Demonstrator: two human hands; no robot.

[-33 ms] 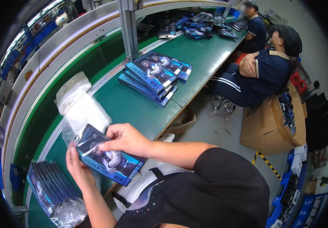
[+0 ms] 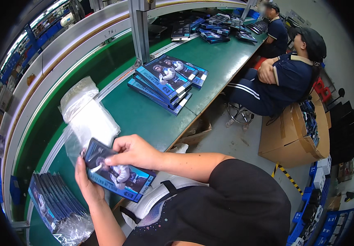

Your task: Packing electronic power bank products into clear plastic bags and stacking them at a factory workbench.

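Note:
Between my hands is a flat blue and black box (image 2: 121, 178) with a printed picture of a person, held tilted above the bench's near edge. My left hand (image 2: 87, 180) is closed along its left edge, with fingertips at the far corner. My right hand (image 2: 134, 152) grips the far long edge, thumb pressed on the printed face. A clear plastic bag (image 2: 75, 143) is at the box's far left end, beside my left fingertips; how far it covers the box I cannot tell. Beyond it lies a stack of white plastic bags (image 2: 97, 123).
Several bagged boxes (image 2: 56, 197) stand in a row at the lower left. A stack of similar boxes (image 2: 164, 82) lies on the green bench (image 2: 209, 88), near a metal post (image 2: 139, 33). Two co-workers sit at the right, near a carton (image 2: 285, 131) of boxes.
The box's far end has dipped slightly toward me, and my left fingers have shifted a little along its corner. Both hands keep hold of it.

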